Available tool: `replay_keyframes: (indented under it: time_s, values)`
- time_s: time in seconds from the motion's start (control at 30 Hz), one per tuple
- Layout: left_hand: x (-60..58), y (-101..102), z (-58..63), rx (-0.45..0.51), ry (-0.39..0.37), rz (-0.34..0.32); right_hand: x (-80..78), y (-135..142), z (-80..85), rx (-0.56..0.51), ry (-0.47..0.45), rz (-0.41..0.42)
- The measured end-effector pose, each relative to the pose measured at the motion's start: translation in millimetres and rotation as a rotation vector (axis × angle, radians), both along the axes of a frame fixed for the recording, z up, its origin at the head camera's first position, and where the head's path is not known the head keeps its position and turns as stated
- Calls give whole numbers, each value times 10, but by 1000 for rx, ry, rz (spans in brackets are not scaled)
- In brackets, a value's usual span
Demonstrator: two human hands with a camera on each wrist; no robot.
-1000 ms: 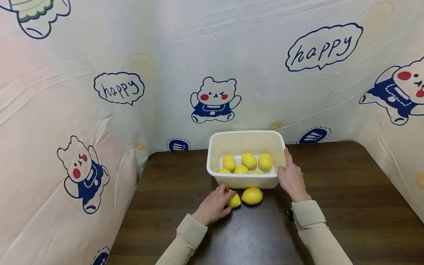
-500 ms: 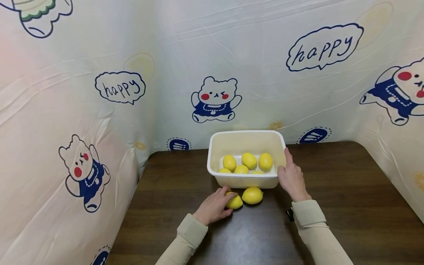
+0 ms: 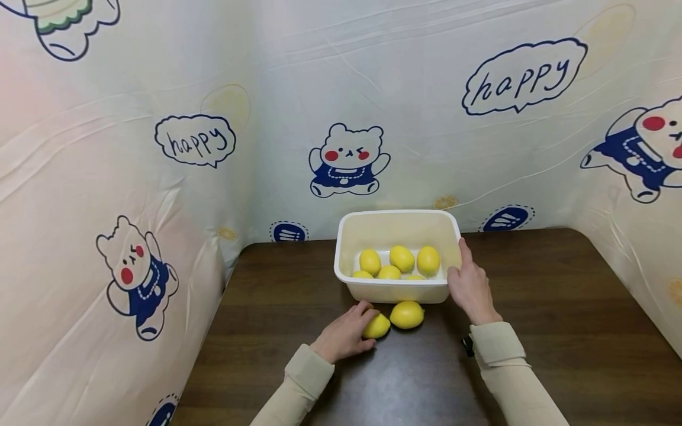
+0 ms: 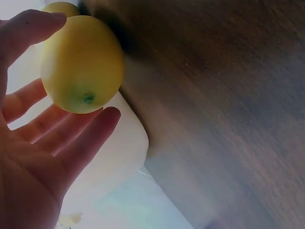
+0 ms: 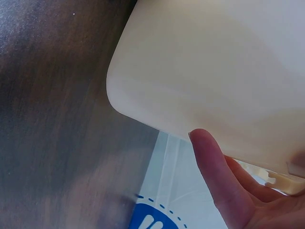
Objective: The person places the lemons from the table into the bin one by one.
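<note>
My left hand (image 3: 343, 334) curls round a lemon (image 3: 378, 326) on the table, just in front of the white plastic bin (image 3: 396, 291). In the left wrist view the thumb lies on one side of this lemon (image 4: 83, 62) and the fingers spread along the other. A second lemon (image 3: 407, 315) sits just right of it, touched by neither hand. My right hand (image 3: 472, 290) grips the right end of the bin, one finger stretched along its wall (image 5: 200, 71). Several lemons (image 3: 401, 259) lie inside the bin; its front wall partly hides the nearest ones.
The dark wooden table (image 3: 565, 313) reaches out to both sides of the bin. A pale curtain (image 3: 426, 118) printed with cartoon bears and "happy" bubbles hangs behind the table and along both sides, close behind the bin.
The lemon at my left hand has shifted slightly towards me, away from the bin, and the fingers moved with it. My right hand and the bin have stayed put.
</note>
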State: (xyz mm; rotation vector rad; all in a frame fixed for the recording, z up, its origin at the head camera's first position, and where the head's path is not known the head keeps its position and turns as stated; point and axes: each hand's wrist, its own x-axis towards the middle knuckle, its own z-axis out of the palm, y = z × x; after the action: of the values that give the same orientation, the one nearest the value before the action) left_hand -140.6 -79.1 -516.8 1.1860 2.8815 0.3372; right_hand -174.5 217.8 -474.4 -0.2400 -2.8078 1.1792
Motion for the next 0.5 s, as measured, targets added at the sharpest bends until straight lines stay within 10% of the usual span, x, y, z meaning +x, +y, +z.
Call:
replay_keyframes:
  time_s: [0.5]
  values:
    - [25,2,6,-44,-46,30,-14,-8,-12,-11,-6,1]
